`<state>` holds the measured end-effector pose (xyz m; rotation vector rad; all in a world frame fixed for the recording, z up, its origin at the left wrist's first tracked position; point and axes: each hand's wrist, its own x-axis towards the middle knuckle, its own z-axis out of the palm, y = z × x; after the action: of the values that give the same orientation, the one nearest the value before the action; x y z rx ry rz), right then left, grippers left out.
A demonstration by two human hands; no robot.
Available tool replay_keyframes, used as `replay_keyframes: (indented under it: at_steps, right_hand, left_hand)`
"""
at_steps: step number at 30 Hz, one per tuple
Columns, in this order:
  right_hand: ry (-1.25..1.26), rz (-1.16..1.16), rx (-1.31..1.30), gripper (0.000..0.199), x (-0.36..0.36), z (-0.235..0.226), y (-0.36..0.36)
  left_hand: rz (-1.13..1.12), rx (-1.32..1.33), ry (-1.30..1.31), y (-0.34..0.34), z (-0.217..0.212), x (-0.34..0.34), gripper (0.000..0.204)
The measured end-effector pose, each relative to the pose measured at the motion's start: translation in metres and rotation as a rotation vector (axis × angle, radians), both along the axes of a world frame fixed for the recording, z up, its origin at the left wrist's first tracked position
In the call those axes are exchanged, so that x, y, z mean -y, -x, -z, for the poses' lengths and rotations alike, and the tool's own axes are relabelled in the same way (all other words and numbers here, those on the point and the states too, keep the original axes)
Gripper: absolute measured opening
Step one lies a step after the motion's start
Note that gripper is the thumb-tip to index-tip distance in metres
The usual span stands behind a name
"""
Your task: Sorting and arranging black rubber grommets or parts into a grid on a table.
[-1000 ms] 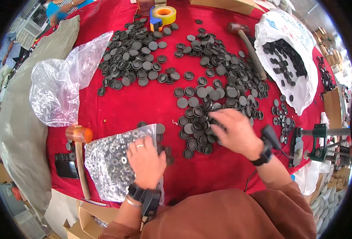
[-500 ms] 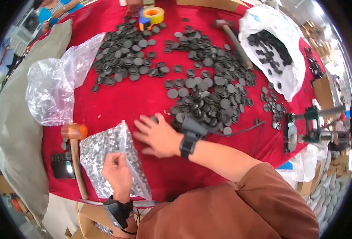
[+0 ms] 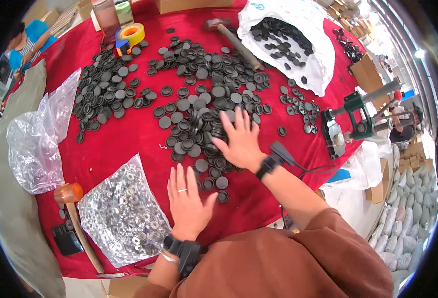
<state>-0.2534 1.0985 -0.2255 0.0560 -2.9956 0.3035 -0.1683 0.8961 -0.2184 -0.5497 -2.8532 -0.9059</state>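
Observation:
My right hand (image 3: 239, 141) lies spread on the near right side of a large heap of round black caps (image 3: 199, 116), fingers pointing into it. Just left of the heap's near end, my left hand (image 3: 189, 204) is flat with its fingers stretched out and a ring on one of them. Nothing is gripped in either hand. Left of that hand lies a clear plastic bag (image 3: 122, 213) full of small shiny metal rings. Further left is a mallet with an orange head (image 3: 69, 192) and wooden handle.
Another heap of caps (image 3: 102, 89) lies at the far left beside an empty clear bag (image 3: 37, 141). A tape roll (image 3: 132, 34), a hammer (image 3: 238, 45) and a white sack (image 3: 318, 54) of black pieces lie beyond. A green hand press (image 3: 360, 116) stands at the right edge.
My left hand has let go of the metal-ring bag and moved right to the caps. My right hand has moved right and away, onto the heap. The whole view has shifted.

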Motion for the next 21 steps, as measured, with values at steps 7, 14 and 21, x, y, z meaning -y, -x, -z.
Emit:
replay_keyframes:
  at_steps: [7,14,21]
  right_hand:
    - [-0.112,-0.382,0.051,0.065,0.041,0.008,-0.012]
    - [-0.292,0.033,0.042,0.072,-0.023,0.009,-0.020]
    - [-0.301,-0.151,0.070,0.061,-0.064,0.004,-0.019]
  left_hand:
    - [-0.051,0.117,0.156,0.036,0.007,-0.002,0.105]
    - [0.183,0.030,0.246,0.039,0.012,0.000,0.077]
    - [-0.126,0.021,0.392,0.032,0.020,0.010,0.069]
